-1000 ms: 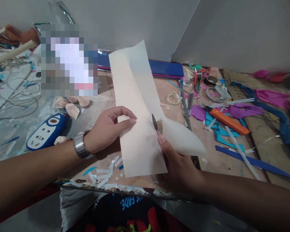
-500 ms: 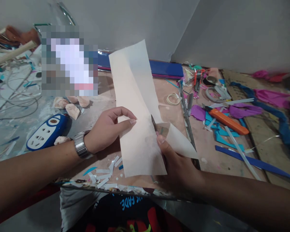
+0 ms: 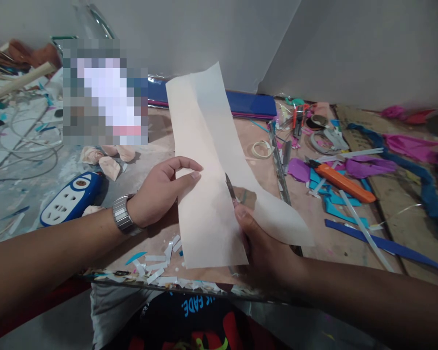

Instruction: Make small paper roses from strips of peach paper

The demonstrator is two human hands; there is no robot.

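A long cream paper sheet stands tilted over the table, split from its lower part upward. My left hand, with a metal watch on the wrist, pinches the sheet's left edge between thumb and fingers. On the right, my right hand is closed round scissors, whose dark blades lie at the top of the cut. The handles are mostly hidden in the hand. To the right of the cut, a paper flap curls out over that hand.
A blue-and-white power strip and pale petal-like pieces lie left. Paper scraps edge the table front. An orange cutter, a tape ring and coloured strips lie right. A blue stack lies behind.
The right flap has swung outward and flattened, widening the gap in the paper. The scissor blades show more clearly. My left hand has shifted slightly up and left.
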